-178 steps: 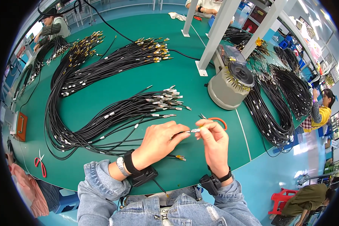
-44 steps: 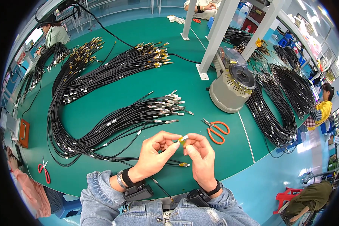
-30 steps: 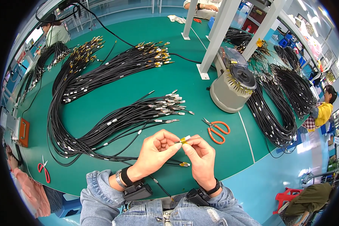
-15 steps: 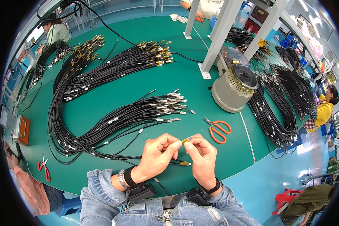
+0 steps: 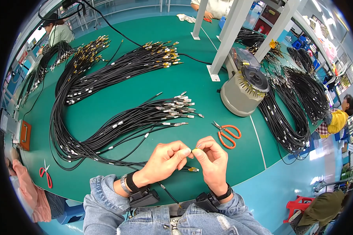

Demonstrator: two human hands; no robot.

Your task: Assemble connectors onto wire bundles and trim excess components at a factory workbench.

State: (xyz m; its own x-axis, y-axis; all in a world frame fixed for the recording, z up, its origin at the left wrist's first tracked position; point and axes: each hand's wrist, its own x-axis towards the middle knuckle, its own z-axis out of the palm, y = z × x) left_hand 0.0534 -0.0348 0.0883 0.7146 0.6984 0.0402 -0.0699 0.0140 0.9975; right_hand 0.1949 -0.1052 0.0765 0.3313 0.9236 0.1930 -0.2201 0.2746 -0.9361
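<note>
My left hand (image 5: 165,159) and my right hand (image 5: 211,159) meet above the near edge of the green table, thumbs and forefingers pinched together. Between them is the end of a black cable; only a small light connector tip (image 5: 199,146) shows, and fingers cover the rest. Just below, another cable end with a yellow-wrapped connector (image 5: 193,169) pokes out from beside my left hand. Black cables with bare metal connectors (image 5: 176,107) lie in a bundle beyond my hands. To the right of them rest orange-handled cutters (image 5: 228,135).
A round grey tape dispenser (image 5: 245,92) stands at the right, next to white metal posts (image 5: 223,51). More cable bundles (image 5: 125,72) lie at the back left and on the right-hand side. Red-handled scissors (image 5: 46,175) lie at the left edge. Other people sit around the table.
My fingertips have closed further over the cable end, so the yellow wrap seen between them before is now mostly covered. Both hands have shifted slightly.
</note>
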